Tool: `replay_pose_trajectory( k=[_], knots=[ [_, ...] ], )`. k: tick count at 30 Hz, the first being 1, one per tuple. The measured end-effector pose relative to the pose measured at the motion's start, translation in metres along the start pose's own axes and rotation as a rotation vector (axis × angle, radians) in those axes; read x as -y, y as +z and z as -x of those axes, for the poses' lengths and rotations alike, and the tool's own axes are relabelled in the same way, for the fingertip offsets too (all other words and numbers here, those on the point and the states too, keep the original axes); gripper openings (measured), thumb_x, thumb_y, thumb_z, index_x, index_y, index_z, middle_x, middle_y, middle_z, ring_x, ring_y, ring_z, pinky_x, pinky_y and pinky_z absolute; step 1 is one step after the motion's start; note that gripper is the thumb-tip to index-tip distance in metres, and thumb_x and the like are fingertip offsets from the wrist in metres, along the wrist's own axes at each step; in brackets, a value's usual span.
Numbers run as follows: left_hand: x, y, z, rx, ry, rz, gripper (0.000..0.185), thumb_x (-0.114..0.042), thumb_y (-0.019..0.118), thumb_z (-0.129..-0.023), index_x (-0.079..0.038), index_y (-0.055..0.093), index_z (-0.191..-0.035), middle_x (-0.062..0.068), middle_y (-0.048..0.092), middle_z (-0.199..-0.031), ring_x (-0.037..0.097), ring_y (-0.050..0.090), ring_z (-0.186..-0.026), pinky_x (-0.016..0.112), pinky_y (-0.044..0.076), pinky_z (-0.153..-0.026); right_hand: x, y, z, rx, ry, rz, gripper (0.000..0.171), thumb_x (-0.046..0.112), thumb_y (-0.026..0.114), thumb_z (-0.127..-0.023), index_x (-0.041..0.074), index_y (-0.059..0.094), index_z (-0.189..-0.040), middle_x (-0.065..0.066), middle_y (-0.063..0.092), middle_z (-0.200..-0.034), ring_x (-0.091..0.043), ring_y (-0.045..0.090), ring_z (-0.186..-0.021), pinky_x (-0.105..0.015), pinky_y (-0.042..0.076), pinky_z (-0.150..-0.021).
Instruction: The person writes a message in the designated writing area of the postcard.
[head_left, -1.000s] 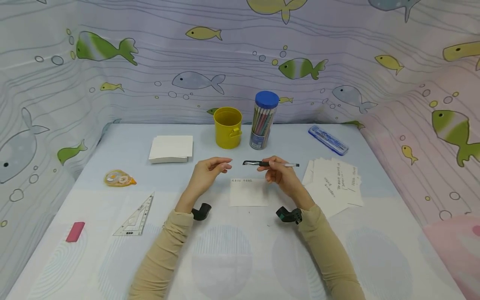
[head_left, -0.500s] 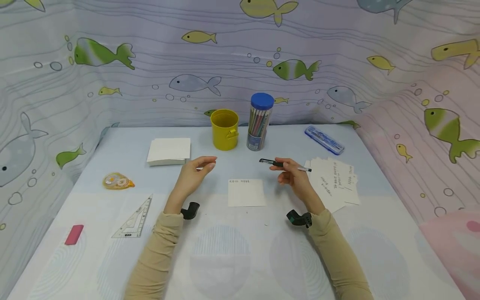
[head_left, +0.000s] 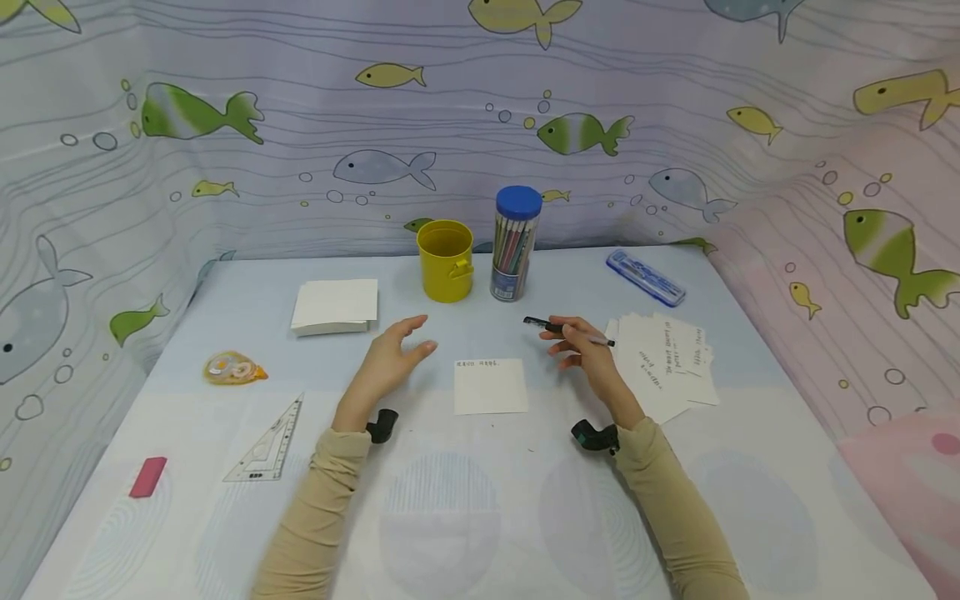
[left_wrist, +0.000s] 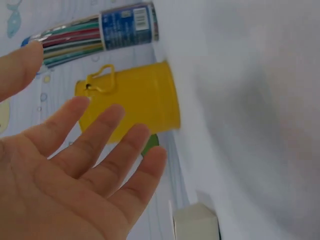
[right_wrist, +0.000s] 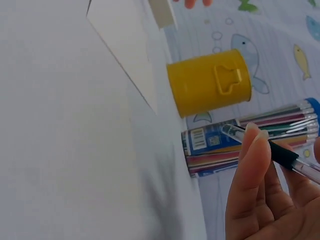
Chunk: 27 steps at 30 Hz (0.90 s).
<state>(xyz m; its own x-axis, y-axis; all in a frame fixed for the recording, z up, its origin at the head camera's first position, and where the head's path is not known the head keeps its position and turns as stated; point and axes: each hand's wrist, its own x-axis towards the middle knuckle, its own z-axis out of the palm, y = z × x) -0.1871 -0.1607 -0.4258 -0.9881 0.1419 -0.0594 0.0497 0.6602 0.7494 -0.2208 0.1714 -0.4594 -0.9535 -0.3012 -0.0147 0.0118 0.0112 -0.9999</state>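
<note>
My right hand (head_left: 577,346) pinches a black-capped pen (head_left: 567,331) held level just above the table, to the right of a small white card (head_left: 491,386) with a line of writing along its top. The same pen (right_wrist: 270,149) shows across my fingers in the right wrist view. My left hand (head_left: 397,354) hovers open to the left of the card, fingers straight and holding nothing; in the left wrist view its palm (left_wrist: 60,185) faces the yellow cup (left_wrist: 132,105).
A yellow cup (head_left: 446,259) and a blue-lidded tube of pencils (head_left: 513,242) stand at the back. A blank card stack (head_left: 334,306) lies left, written cards (head_left: 663,362) right, a blue case (head_left: 645,277) beyond. Correction tape (head_left: 232,367), set square (head_left: 270,433) and pink eraser (head_left: 147,477) lie far left.
The hands drew apart: my left hand opened and sank to the left of the card, and my right hand carried the pen rightward and slightly down.
</note>
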Motion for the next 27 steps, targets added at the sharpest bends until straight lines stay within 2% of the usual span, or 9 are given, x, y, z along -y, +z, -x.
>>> replay_pose_trajectory(
  k=[4,7,10,13,17,20,24,27],
  knots=[
    [0.003,0.004,-0.001,0.061,-0.019,-0.063,0.067,-0.038,0.057,-0.097,-0.009,0.031,-0.151,0.019,0.032,-0.156,0.039,0.028,-0.145,0.056,0.026,-0.118,0.000,0.004,0.001,0.015,-0.003,0.156,0.046,0.029,0.043,-0.104,0.001,0.046,-0.140,-0.015,0.065,-0.124,-0.019,0.062,-0.100,-0.029,0.055,-0.071],
    [0.006,0.005,-0.002,0.088,-0.016,-0.095,0.070,-0.038,0.059,-0.096,-0.005,0.030,-0.151,0.022,0.031,-0.156,0.041,0.027,-0.145,0.055,0.025,-0.118,-0.001,0.005,0.002,0.040,-0.030,0.285,0.041,0.023,0.048,-0.103,0.004,0.049,-0.139,-0.024,0.059,-0.131,-0.033,0.059,-0.104,-0.038,0.055,-0.077],
    [0.009,0.006,-0.003,0.109,-0.010,-0.123,0.071,-0.038,0.059,-0.096,-0.002,0.030,-0.151,0.024,0.031,-0.155,0.042,0.028,-0.144,0.055,0.024,-0.119,-0.004,0.004,0.002,0.045,-0.059,0.367,0.040,0.019,0.051,-0.101,0.006,0.049,-0.139,-0.023,0.058,-0.132,-0.040,0.059,-0.099,-0.043,0.055,-0.077],
    [0.011,0.007,-0.003,0.126,-0.019,-0.137,0.072,-0.038,0.059,-0.096,-0.001,0.030,-0.150,0.024,0.032,-0.155,0.042,0.028,-0.144,0.054,0.024,-0.119,-0.007,0.002,0.003,0.035,-0.071,0.425,0.042,0.020,0.052,-0.101,0.009,0.047,-0.141,-0.020,0.059,-0.132,-0.038,0.061,-0.093,-0.044,0.054,-0.076],
    [0.013,0.008,-0.003,0.147,-0.039,-0.152,0.073,-0.039,0.060,-0.095,-0.002,0.030,-0.151,0.023,0.031,-0.155,0.041,0.027,-0.145,0.054,0.024,-0.119,-0.014,-0.002,0.002,0.047,-0.134,0.565,0.045,0.018,0.056,-0.099,0.008,0.046,-0.142,-0.020,0.055,-0.136,-0.035,0.062,-0.104,-0.050,0.050,-0.094],
    [0.015,0.009,-0.002,0.159,-0.032,-0.172,0.074,-0.039,0.061,-0.094,-0.002,0.031,-0.150,0.023,0.031,-0.156,0.041,0.026,-0.145,0.055,0.024,-0.119,-0.017,-0.002,0.001,0.084,-0.196,0.692,0.048,0.012,0.062,-0.094,0.004,0.048,-0.139,-0.022,0.056,-0.132,-0.034,0.059,-0.109,-0.051,0.047,-0.097],
    [0.015,0.009,-0.002,0.167,-0.011,-0.194,0.073,-0.038,0.062,-0.094,0.000,0.033,-0.149,0.024,0.032,-0.154,0.043,0.025,-0.145,0.057,0.023,-0.118,-0.017,-0.001,0.000,0.129,-0.190,0.773,0.049,0.005,0.067,-0.090,0.003,0.052,-0.136,-0.019,0.058,-0.118,-0.028,0.053,-0.098,-0.040,0.048,-0.082],
    [0.015,0.009,-0.003,0.176,-0.006,-0.209,0.072,-0.038,0.062,-0.094,0.001,0.035,-0.148,0.025,0.034,-0.154,0.046,0.023,-0.145,0.058,0.021,-0.118,-0.017,0.000,0.000,0.143,-0.133,0.778,0.049,0.004,0.068,-0.088,0.006,0.055,-0.135,-0.015,0.059,-0.117,-0.025,0.053,-0.098,-0.034,0.047,-0.079]
  ],
)
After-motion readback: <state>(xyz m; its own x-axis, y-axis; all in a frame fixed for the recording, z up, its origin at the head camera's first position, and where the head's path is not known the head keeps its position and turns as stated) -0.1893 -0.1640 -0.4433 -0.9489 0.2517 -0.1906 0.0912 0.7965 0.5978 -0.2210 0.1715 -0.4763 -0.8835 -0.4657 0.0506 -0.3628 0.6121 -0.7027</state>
